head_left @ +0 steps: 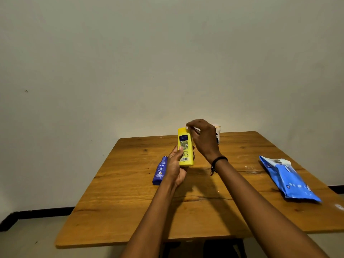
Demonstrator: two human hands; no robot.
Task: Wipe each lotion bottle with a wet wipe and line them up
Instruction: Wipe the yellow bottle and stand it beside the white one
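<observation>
Hanging over the desk (130, 211) near the flat-lying blue bottle (160, 170), the yellow bottle (185, 148) sits upright in the left hand (176, 164), fingers (180, 152) wrapped low; the right hand (202, 138) pinches a wet wipe (187, 127) at its cap, where hard rubbing could lever it loose.

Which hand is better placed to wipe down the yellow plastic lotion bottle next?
Right. The right hand pinches a white wet wipe at the top of the yellow plastic lotion bottle, while the left hand grips its lower body, steadying it.
</observation>
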